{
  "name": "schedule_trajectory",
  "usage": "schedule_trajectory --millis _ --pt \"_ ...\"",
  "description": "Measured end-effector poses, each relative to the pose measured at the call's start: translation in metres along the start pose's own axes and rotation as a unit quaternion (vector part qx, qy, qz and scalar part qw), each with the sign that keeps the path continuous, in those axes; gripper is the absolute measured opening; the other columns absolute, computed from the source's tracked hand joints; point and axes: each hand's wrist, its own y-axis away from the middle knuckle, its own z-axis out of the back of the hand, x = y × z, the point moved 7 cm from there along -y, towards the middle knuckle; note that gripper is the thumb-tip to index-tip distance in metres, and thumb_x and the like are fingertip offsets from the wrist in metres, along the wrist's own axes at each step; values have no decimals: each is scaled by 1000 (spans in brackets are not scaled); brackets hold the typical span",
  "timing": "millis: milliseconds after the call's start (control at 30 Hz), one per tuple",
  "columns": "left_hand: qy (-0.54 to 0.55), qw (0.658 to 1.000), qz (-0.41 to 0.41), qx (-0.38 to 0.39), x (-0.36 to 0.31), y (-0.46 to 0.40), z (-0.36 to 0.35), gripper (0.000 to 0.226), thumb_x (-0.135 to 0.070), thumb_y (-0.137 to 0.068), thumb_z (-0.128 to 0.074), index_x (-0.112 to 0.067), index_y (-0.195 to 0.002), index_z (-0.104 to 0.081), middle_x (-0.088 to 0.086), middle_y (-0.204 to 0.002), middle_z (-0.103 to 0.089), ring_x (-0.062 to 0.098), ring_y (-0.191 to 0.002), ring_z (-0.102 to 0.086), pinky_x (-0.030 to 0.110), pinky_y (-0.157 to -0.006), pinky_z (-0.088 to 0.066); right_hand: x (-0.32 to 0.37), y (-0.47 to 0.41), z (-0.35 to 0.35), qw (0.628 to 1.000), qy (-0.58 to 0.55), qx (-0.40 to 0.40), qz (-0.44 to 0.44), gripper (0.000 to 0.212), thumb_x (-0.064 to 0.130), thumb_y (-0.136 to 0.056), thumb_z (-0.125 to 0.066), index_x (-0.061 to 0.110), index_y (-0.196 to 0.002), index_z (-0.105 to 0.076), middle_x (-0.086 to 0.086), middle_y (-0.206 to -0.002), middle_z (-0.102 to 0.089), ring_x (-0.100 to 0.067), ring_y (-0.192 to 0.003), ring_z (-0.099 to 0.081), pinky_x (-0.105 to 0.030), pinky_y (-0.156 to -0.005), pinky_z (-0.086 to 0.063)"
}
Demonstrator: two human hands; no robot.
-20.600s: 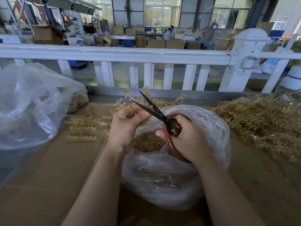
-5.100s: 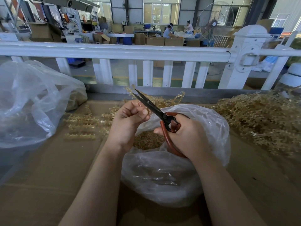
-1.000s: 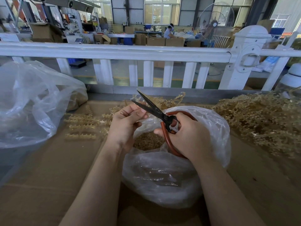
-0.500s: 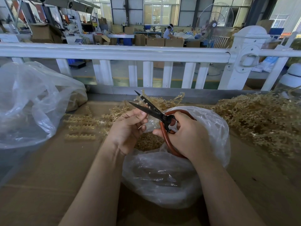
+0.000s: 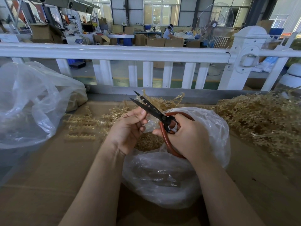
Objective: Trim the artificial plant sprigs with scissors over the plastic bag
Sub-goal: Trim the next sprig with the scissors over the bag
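My right hand (image 5: 187, 137) grips the red-brown handles of black-bladed scissors (image 5: 147, 105), whose blades stand slightly apart and point up and left. My left hand (image 5: 128, 129) is just left of the blades, with its thumb and fingers pinching a thin pale sprig (image 5: 143, 100). The sprig lies along the blades and is mostly hidden by them. Both hands hover over the mouth of a clear plastic bag (image 5: 162, 176), which holds tan cut bits (image 5: 148, 142).
A big heap of tan sprigs (image 5: 260, 121) lies to the right, and bare comb-like stems (image 5: 81, 128) lie on the cardboard to the left. A large crumpled clear bag (image 5: 29, 101) fills the far left. A white railing (image 5: 114, 53) runs behind the work surface.
My left hand has shifted a little and reset the sprig against the blades. The scissors stay partly open over the bag, tips slightly higher.
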Motion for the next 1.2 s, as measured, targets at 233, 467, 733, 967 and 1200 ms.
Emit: schedule_trajectory --millis 233,467,733,967,1200 --pt "-19 1000 -19 2 -3 0 -1 11 -13 -72 -69 -20 -67 -75 -8 -65 -65 3 -59 -55 14 -54 -40 1 0 1 1000 -3 7 4 80 92 -69 -37 23 -94 -68 12 -82 -68 -8 -77 -63 -30 -73 -56" --pt "-40 999 -30 13 -3 0 -1 8 -14 -72 -70 -20 -70 -74 -10 -66 -65 3 -62 -53 16 -56 -39 1 -1 -1 1000 -5 11 -8 83 95 -66 -33 27 -99 -68 13 -86 -70 -8 -78 -64 -29 -72 -57" --pt "-61 997 -33 17 -4 0 -1 9 -14 -75 -70 -17 -83 -68 -8 -74 -66 5 -67 -54 20 -63 -40 -7 -1 -2 1000 7 9 -26 77 92 -67 -41 26 -94 -69 14 -81 -68 -7 -72 -61 -17 -63 -46" --pt "17 996 -89 -14 -15 -1 11 20 -21 -77 -71 -18 -97 -78 -6 -80 -66 3 -65 -55 15 -60 -46 -13 2 -6 998 -35 30 -50 72 90 -64 -49 30 -98 -70 18 -81 -67 -3 -76 -62 -11 -65 -43" --pt "-1 994 -102 -27 -16 -2 11 8 -13 -74 -71 -18 -72 -77 -4 -66 -66 4 -61 -59 14 -59 -50 -12 1 -8 997 -46 40 -44 77 93 -60 -46 32 -100 -70 19 -83 -68 -2 -77 -63 -13 -68 -46"
